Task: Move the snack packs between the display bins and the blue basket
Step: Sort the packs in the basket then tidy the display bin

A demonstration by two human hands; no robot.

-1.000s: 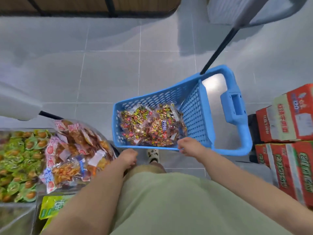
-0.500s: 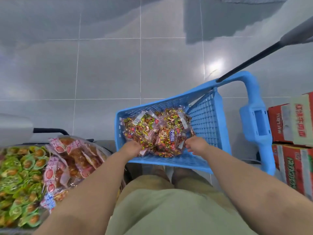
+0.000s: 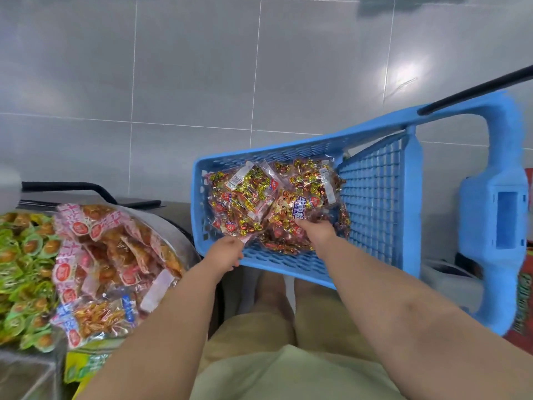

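**Blue basket [image 3: 372,197]: both hands on packs**

The basket stood on the grey tiled floor [image 3: 173,82] in front of the person, handle to the right. Red-and-gold packs [image 3: 253,194] lay heaped inside it. The left hand [image 3: 225,252] was at the near rim, fingers pinching the corner of one pack. The right hand [image 3: 317,232] reached into the heap, fingers curled on a blue-labelled pack, fingertips hidden. To the left, a bin [image 3: 178,226] held pink-labelled bags [image 3: 109,255], with green-wrapped snacks [image 3: 20,264] beside them.
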